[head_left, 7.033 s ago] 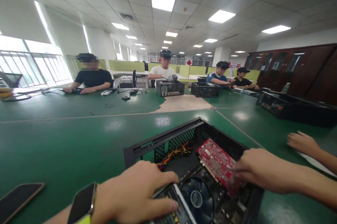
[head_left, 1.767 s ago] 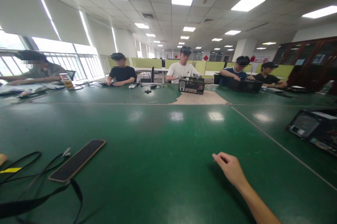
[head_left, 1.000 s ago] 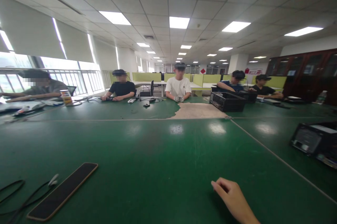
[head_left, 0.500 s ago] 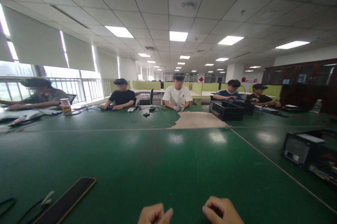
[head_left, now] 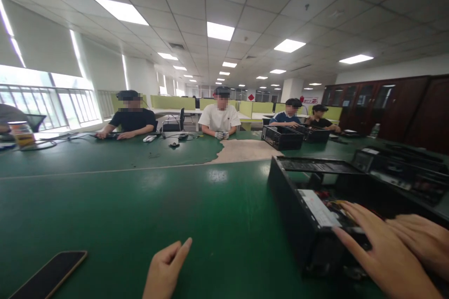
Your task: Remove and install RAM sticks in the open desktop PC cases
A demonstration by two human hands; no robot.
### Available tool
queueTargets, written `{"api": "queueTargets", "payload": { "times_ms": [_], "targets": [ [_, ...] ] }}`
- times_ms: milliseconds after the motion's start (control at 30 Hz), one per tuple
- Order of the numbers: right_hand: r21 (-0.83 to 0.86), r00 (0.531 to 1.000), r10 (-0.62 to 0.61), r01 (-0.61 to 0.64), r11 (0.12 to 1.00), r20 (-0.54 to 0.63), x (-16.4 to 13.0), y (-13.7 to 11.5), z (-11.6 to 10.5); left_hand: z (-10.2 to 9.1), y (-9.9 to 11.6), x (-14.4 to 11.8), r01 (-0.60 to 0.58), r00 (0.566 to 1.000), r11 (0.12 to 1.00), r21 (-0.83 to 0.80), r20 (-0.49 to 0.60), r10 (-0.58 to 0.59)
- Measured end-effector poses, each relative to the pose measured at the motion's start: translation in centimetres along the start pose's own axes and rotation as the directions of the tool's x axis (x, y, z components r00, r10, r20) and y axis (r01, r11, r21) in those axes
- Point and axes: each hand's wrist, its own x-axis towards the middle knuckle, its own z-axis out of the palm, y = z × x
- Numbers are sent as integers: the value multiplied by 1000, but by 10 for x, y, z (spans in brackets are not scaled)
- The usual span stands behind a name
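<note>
Your left hand (head_left: 163, 266), toward seven o'clock, was bare, with slender fingers (head_left: 165, 253) and a tapered thumb (head_left: 182, 253); its wrist lay out of view. Your right hand (head_left: 386, 250), toward four o'clock, was also bare, with long, slim fingers.

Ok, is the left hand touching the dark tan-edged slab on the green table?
Apart: the head view shows a stretch of green tabletop between the left hand and the dark slab.

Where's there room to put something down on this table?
The green table is bare between the dark flat slab and the nearest computer box, beyond the left hand. The pale patch near the white shirt is bare too. The right side is crowded with boxes and two hands.
</note>
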Motion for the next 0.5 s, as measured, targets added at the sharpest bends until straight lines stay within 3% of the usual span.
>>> {"api": "queueTargets", "payload": {
  "times_ms": [67,133,233,400,500],
  "targets": [
    [-17,991,-106,108,994,78,2,-4,10,-2,8,0,-37,999,999,11,-6,37],
    [-13,986,-136,138,990,100,0,-19,18,-5,20,1,-80,997,997,14,-10,80],
    [4,993,-121,121,993,14,-5,-50,20,-7,47,7,-148,989,989,-10,-2,148],
    [74,934,-337,347,935,-118,-15,-94,11,6,126,38,-351,936,934,-68,7,352],
    [50,904,-409,417,907,-125,-23,-128,6,34,181,62,-513,845,857,-46,147,514]
  ]
}}
